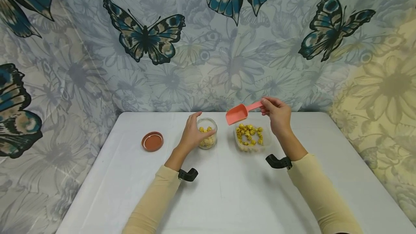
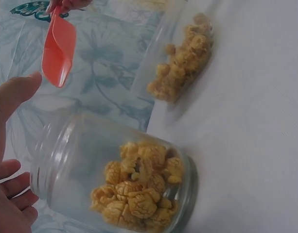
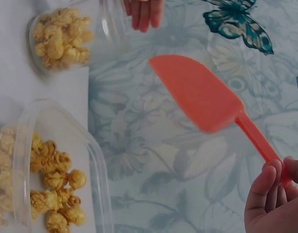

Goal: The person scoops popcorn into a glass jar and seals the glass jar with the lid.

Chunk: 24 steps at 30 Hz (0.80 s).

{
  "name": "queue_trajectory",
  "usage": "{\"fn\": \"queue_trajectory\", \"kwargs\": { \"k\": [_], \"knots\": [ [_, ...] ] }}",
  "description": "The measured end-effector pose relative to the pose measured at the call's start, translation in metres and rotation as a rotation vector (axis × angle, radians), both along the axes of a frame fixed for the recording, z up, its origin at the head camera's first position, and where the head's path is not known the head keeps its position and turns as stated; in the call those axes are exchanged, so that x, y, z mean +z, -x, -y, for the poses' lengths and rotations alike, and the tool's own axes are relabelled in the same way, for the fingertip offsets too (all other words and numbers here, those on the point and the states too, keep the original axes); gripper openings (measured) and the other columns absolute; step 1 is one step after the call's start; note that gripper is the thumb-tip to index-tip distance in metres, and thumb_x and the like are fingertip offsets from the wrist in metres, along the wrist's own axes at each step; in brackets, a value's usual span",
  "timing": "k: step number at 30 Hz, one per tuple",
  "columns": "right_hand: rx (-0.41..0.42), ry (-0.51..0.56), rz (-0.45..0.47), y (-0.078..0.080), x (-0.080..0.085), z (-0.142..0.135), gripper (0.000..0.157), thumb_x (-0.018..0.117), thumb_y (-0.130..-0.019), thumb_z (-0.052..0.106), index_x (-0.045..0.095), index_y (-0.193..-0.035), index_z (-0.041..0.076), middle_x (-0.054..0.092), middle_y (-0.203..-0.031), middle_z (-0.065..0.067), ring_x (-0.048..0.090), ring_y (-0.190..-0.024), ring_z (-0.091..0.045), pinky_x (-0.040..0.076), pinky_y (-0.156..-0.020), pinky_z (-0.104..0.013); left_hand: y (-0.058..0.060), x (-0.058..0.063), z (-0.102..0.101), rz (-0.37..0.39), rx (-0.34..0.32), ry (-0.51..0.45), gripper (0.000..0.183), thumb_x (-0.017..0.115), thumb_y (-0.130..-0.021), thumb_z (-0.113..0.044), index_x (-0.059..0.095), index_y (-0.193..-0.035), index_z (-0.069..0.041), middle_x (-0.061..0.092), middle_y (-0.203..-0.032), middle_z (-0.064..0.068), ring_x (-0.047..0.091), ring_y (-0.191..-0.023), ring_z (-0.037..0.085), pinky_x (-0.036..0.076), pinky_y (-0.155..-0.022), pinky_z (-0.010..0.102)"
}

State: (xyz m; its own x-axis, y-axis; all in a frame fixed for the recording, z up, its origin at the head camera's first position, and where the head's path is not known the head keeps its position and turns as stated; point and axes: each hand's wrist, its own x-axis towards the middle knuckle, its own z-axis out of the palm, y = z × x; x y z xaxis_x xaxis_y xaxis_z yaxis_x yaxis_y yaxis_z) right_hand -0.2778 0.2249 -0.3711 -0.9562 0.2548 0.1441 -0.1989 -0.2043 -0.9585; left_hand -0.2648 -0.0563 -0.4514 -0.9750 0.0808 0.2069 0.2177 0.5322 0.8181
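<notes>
My right hand point(image 1: 276, 114) pinches the handle of a coral-pink scoop point(image 1: 237, 114), held above the back of a clear plastic container point(image 1: 238, 144). No popcorn shows in the scoop's bowl. Yellow caramel popcorn point(image 1: 248, 133) lies in that container. Left of it, a clear glass jar point(image 2: 85, 165) stands upright without a lid, partly filled with popcorn point(image 2: 139, 189). Beside the jar's mouth is my left hand point(image 1: 191, 133), its thumb spread away from the fingers. In the left wrist view the fingertips lie close to the rim; whether they touch it I cannot tell.
A brown round lid point(image 1: 152, 141) lies on the white table point(image 1: 221, 198), left of the jar. Behind the table's far edge hangs a backdrop point(image 1: 234, 64) printed with flowers and butterflies. Each wrist carries a black strapped camera mount.
</notes>
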Motion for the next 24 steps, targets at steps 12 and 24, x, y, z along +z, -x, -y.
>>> {"fn": "queue_trajectory", "kwargs": {
  "k": [12, 24],
  "knots": [
    [-0.031, 0.042, -0.047, 0.003, 0.003, -0.008, 0.003, 0.072, -0.087, 0.007, 0.074, -0.089, 0.008, 0.071, -0.069, 0.000, 0.062, -0.051, -0.010, 0.053, -0.050, -0.019, -0.001, 0.014, -0.009, -0.029, -0.055, -0.025, 0.091, 0.081, -0.077, -0.042, 0.034, -0.148, -0.008, 0.034, -0.152, 0.014, 0.034, -0.141, 0.032, 0.035, -0.113, 0.054],
    [-0.087, 0.073, -0.032, 0.003, 0.005, -0.016, 0.005, 0.074, -0.085, 0.007, 0.075, -0.089, 0.005, 0.070, -0.066, -0.001, 0.060, -0.050, -0.010, 0.053, -0.050, -0.019, -0.003, 0.022, -0.023, 0.005, -0.083, -0.046, 0.091, 0.080, -0.077, -0.041, 0.033, -0.148, -0.011, 0.030, -0.154, 0.013, 0.032, -0.143, 0.033, 0.033, -0.114, 0.055]
  ]
}}
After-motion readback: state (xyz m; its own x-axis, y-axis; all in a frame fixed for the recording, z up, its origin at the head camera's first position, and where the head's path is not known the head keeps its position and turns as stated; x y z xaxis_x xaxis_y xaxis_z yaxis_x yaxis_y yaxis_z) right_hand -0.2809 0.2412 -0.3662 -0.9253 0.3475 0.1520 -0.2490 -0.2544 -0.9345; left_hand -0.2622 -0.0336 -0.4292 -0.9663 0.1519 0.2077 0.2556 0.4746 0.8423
